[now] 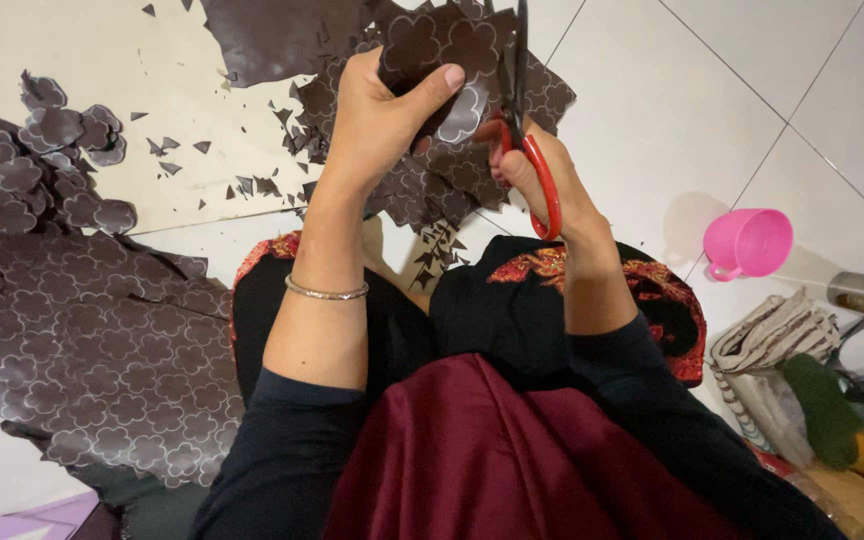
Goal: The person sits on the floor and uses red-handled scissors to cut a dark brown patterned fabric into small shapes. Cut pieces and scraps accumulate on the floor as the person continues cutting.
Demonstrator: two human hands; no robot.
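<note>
- While the left hand (382,110) is gripping a dark brown patterned sheet (432,50), the right hand (542,180) is grasping red-handled scissors (522,110), blades touching the sheet's edge.
- Cut flower shapes (32,160) are lying well left of both hands.
- A pink cup (749,243) is sitting right of the right hand.

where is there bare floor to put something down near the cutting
Bare white tile lies right of the scissors, above the pink cup. Left is crowded: the patterned dark sheet, cut flower shapes and scraps. The bags fill the lower right.
</note>
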